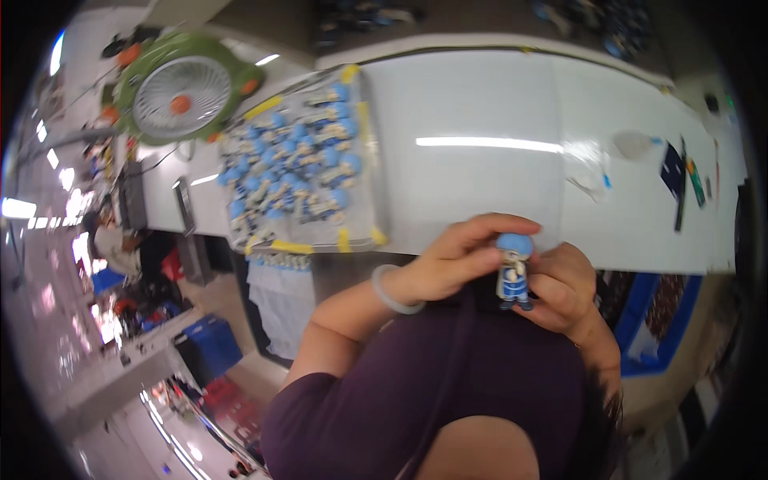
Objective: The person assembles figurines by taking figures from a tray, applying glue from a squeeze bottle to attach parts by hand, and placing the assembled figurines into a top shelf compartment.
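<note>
- Left hand (456, 260): half curled, thumb against the blue-capped head, index finger stretched out above it; has hold of the figurine (514, 282).
- Right hand (564, 292): fingers curled in, gripping the same figurine from its right side.
- Figurine: count 1, upright between both hands, in front of the chest, at the near edge of the surface (464, 104).
- Progress: one piece being handled, looks mid-step; cap, body and boots all present on it. Exact operation unclear.
- Wristband (392, 292): 1, pale, left wrist.
- Blue crate (650, 366): 1, below the surface on the right; contents not clear.
- White sheet (280, 308): 1, hanging low on the left, row of small pieces (280, 262) along its top, too blurred to count.
- Tray (373, 192): 1, yellow tape on its edges, left on the surface; packed with blue-capped figures (296, 160), dozens, overlapping, no exact count. Can't tell if these are done or waiting.
- Clear plastic pieces (588, 174): 2 seen, right on the surface.
- Dark blue piece (672, 170): 1; green tool (694, 184): 1, just beside it.
- Green fan (180, 60): 1, beyond the tray, left.
- More pieces on the far shelf (624, 24): two groups, uncountable.
</note>
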Tool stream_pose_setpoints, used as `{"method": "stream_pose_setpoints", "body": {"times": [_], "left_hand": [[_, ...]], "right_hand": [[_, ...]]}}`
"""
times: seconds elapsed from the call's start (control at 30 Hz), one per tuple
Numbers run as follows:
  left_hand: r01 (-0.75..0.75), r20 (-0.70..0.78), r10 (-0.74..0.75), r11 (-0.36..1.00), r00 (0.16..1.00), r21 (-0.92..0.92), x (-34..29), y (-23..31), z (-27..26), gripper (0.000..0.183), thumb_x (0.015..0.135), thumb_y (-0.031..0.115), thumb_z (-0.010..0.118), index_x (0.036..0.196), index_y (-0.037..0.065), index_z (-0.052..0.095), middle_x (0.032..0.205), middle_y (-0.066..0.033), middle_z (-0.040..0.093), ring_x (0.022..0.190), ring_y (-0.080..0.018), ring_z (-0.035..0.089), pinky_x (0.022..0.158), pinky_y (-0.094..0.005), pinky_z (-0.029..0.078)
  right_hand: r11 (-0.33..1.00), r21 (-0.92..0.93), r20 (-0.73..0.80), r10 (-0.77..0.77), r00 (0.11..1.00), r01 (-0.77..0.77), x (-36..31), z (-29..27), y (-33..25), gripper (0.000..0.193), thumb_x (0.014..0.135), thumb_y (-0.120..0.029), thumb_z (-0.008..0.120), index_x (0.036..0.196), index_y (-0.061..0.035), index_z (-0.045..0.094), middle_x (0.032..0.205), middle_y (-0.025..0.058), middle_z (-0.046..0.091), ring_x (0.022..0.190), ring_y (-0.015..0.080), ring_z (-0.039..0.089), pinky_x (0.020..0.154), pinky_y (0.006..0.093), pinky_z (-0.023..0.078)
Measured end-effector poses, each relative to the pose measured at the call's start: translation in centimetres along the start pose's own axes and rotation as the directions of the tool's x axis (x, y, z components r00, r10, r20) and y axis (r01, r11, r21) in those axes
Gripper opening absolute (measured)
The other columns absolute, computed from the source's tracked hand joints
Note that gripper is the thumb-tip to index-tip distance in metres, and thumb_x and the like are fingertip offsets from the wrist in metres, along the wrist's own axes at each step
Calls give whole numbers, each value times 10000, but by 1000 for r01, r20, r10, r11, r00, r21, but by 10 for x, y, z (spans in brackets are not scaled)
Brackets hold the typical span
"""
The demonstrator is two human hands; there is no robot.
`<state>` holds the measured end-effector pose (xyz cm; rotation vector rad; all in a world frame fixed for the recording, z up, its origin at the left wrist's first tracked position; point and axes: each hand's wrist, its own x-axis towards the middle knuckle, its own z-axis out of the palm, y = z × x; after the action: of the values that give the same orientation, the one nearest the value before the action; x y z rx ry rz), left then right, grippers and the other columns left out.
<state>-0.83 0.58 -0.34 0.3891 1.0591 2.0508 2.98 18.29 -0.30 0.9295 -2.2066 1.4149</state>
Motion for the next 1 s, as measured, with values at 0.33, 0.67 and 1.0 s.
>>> {"method": "stream_pose_setpoints", "body": {"times": [0.33, 0.67, 1.0], "left_hand": [[275, -469, 775, 383, 424, 882, -97, 132, -111, 263, 809, 99, 516, 1050, 20, 447, 908, -88, 547, 734, -121, 518, 646, -226, 418], [565, -305, 706, -162, 639, 809, -44, 153, -138, 173, 733, 66, 543, 896, 18, 579, 854, -149, 579, 809, -313, 539, 719, -353, 417], [15, 259, 509, -473, 821, 881, 270, 93, -149, 262, 659, 71, 561, 918, 106, 581, 906, -140, 566, 887, -290, 532, 777, -376, 432]], "right_hand": [[924, -36, -98, 377, 921, -382, -33, 4, 17, 273, 603, 4, 632, 849, -42, 523, 635, 59, 538, 523, 180, 499, 486, 268, 387], [905, -162, -211, 358, 910, -394, -36, 6, 30, 224, 598, 1, 619, 794, -63, 535, 561, 35, 508, 480, 185, 488, 456, 284, 366], [900, -209, -276, 320, 906, -382, -35, 5, 26, 163, 606, -20, 605, 748, -75, 548, 531, 15, 493, 461, 186, 474, 446, 287, 351]]}}
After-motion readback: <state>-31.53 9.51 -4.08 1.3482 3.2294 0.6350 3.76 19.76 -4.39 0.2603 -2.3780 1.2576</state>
